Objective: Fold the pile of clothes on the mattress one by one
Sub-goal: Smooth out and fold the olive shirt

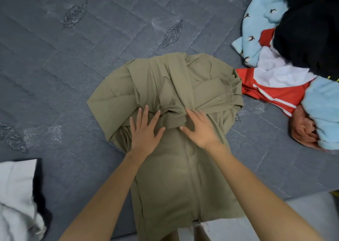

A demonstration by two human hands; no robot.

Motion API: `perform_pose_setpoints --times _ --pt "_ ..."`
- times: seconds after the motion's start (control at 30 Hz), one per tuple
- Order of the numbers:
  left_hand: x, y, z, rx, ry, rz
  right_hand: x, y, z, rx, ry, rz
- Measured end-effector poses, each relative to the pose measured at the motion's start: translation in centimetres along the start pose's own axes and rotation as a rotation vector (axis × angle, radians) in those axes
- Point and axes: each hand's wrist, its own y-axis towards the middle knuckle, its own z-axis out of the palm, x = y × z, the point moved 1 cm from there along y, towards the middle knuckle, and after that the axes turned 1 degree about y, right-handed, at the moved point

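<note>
An olive-green garment (170, 86) lies spread on the grey quilted mattress (73, 57), with its upper part bunched in folds and its lower part running toward me over the mattress edge. My left hand (145, 130) lies flat on the cloth with fingers spread. My right hand (200, 128) presses flat beside it, fingers straight, touching a crease in the middle. The pile of clothes (286, 60) sits at the right: light blue, black, white and red pieces heaped together.
A white and black folded item (18, 195) lies at the lower left. Another person's hand (302, 130) rests on the mattress at the right, under the light blue cloth. The mattress's near edge (293, 209) runs along the lower right.
</note>
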Motion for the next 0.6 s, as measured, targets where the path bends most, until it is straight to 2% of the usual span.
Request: perform_pose_setpoints --times 0.07,0.2,0.6 --pt "-0.4 -1.7 0.0 -0.07 -0.007 0.006 -0.2 -1.4 0.1 -0.072 -0.059 -0.011" --pt "-1.0 -5.2 0.8 -0.106 0.071 0.039 -1.5 -4.7 1.3 -0.082 -0.174 -0.033" --pt "-7.5 -17.7 7.4 -0.073 0.14 -0.006 -7.6 -16.5 3.7 0.018 -0.262 -0.093"
